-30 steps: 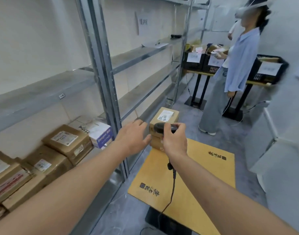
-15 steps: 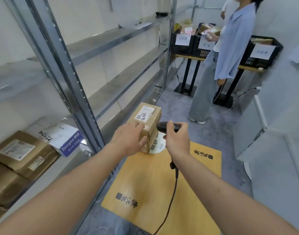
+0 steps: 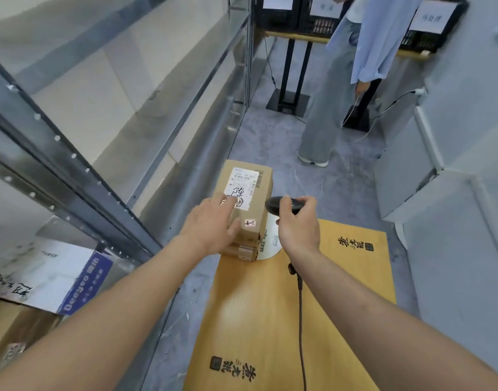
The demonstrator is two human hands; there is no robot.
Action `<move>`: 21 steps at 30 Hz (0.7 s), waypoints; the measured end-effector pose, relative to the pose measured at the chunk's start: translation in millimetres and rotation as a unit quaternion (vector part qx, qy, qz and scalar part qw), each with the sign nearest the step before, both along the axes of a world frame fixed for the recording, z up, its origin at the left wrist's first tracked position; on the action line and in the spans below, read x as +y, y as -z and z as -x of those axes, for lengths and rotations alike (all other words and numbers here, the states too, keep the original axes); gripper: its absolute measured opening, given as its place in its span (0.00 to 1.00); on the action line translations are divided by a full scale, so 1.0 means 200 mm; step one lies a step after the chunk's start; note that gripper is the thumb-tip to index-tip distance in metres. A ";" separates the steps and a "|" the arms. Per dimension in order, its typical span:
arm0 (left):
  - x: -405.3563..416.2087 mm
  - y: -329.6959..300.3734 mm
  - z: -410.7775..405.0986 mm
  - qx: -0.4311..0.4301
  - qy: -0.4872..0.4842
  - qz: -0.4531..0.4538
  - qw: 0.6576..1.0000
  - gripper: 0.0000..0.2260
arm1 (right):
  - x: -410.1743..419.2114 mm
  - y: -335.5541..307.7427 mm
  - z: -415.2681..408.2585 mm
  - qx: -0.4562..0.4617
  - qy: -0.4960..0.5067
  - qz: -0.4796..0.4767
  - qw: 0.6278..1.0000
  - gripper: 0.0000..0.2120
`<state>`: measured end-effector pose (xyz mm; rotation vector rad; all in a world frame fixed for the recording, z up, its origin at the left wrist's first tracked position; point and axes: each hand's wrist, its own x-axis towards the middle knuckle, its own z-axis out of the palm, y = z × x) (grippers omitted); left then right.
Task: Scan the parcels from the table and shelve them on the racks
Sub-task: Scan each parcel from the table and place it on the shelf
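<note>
Since half a second ago the view has tipped downward, so the top brown parcel (image 3: 246, 198) now shows its full white label, while both hands sit much as before. It rests on a second carton at the near-left corner of the wooden table (image 3: 287, 314), a white disc-shaped item (image 3: 271, 239) just beside it. With fingers laid flat, the left hand (image 3: 211, 228) presses on the parcel's near top edge. Fingers of the right hand (image 3: 298, 225) wrap around the black scanner (image 3: 281, 204), its cable (image 3: 300, 320) trailing down. Left stands the metal rack (image 3: 81, 176), holding a white-and-blue box (image 3: 58, 277). Another person (image 3: 352, 69) stands beyond.
</note>
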<state>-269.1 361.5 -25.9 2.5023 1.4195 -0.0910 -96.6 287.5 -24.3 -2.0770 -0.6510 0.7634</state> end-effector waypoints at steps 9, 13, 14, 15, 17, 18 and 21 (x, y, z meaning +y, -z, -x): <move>0.28 0.21 0.13 -0.124 -0.093 0.143 0.978 0.38 | 0.18 0.16 0.05 -0.021 0.062 0.033 0.997 0.14; 0.36 0.34 0.17 -0.219 -0.176 0.295 0.913 0.47 | 0.20 0.18 0.05 -0.027 0.080 0.029 0.996 0.15; 0.38 0.37 0.17 -0.243 -0.183 0.337 0.891 0.45 | 0.20 0.18 0.04 -0.030 0.080 0.029 0.996 0.15; 0.38 0.39 0.16 -0.264 -0.187 0.373 0.870 0.41 | 0.21 0.18 0.04 -0.034 0.079 0.029 0.996 0.16; 0.37 0.39 0.13 -0.307 -0.209 0.416 0.830 0.33 | 0.20 0.18 0.04 -0.038 0.080 0.031 0.996 0.16; 0.37 0.39 0.12 -0.327 -0.223 0.430 0.812 0.31 | 0.20 0.18 0.04 -0.038 0.082 0.030 0.995 0.15; 0.37 0.38 0.10 -0.351 -0.215 0.438 0.799 0.31 | 0.19 0.17 0.05 -0.041 0.081 0.032 0.995 0.14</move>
